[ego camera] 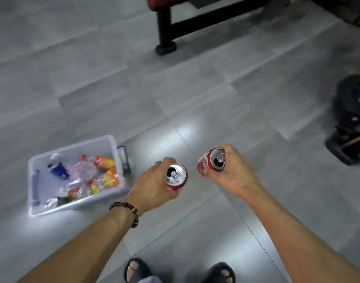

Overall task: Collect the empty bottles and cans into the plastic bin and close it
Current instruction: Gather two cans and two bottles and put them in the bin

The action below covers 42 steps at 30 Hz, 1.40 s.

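My left hand (pixel 152 186) grips a red soda can (pixel 178 177) upright, its opened silver top facing up. My right hand (pixel 234 174) holds a second red soda can (pixel 207 162), tilted to the left with its opened top showing. Both cans are in the air above the grey floor. To the left of my left hand a clear plastic bin (pixel 115 148) stands on the floor without a lid on it. Inside lie several bottles and cans, among them orange-labelled bottles (pixel 105 180) and a blue can (pixel 59 170). No lid is visible.
A black bench leg (pixel 164 29) stands on the floor at the top centre. A black bag or machine (pixel 352 119) sits at the right edge. My feet in dark sandals (pixel 136 270) are at the bottom. Grey floor tiles (pixel 195 99) spread between bin and bench.
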### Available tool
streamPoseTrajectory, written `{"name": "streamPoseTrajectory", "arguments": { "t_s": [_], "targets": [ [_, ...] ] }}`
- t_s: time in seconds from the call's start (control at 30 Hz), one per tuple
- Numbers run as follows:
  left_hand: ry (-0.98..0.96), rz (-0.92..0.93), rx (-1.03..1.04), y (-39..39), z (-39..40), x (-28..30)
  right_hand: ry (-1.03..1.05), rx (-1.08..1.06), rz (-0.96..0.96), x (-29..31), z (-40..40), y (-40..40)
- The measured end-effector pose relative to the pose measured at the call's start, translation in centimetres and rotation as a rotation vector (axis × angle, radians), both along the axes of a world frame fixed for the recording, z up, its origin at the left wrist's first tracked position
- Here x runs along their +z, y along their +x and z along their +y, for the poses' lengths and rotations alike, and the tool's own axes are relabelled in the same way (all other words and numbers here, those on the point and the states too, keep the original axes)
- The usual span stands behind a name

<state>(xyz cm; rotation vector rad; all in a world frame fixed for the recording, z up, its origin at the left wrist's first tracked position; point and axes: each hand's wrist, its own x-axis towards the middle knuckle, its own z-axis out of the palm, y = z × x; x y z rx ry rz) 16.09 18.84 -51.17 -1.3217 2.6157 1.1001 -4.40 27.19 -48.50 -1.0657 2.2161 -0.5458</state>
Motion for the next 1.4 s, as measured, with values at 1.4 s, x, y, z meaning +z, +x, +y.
{"name": "streamPoseTrajectory", "arguments": {
  "t_s": [1.4],
  "targets": [
    [0.120,-0.058,0.634,33.4,-18.6,-8.8,0.070,0.844,0.071,-9.5,-36.4,34.8]
  ]
}}
